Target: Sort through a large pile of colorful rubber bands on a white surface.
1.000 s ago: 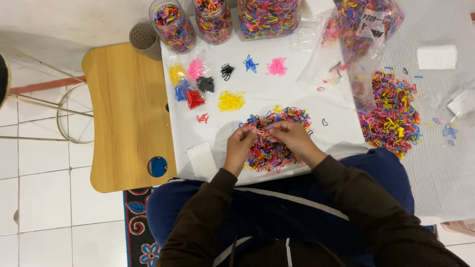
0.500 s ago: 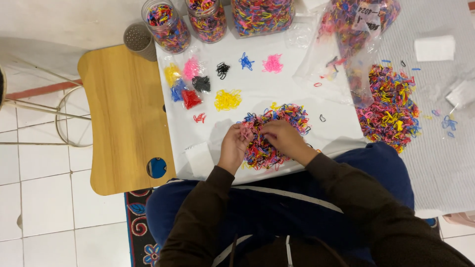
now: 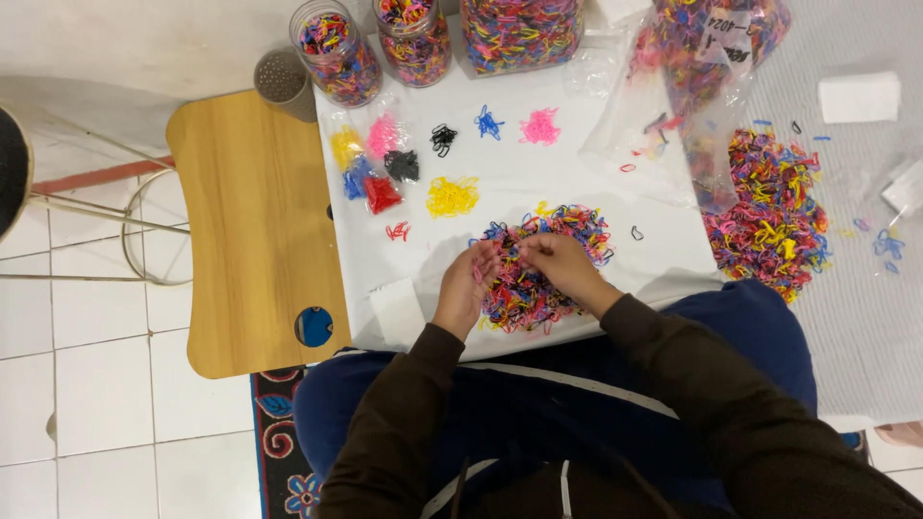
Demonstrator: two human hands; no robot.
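At table centre, the left hand [image 3: 469, 286] and right hand [image 3: 561, 264] pinch bands from the mixed rubber-band pile [image 3: 538, 274]. Toward eleven o'clock, small sorted colour clumps [image 3: 413, 168] lie done; most of the pile, plus another heap [image 3: 769, 216] at three o'clock, seems unsorted.

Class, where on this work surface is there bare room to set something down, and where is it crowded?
Bare: the wooden board left of the white sheet. Crowded: around the mixed pile under both hands, and the jars along the top.
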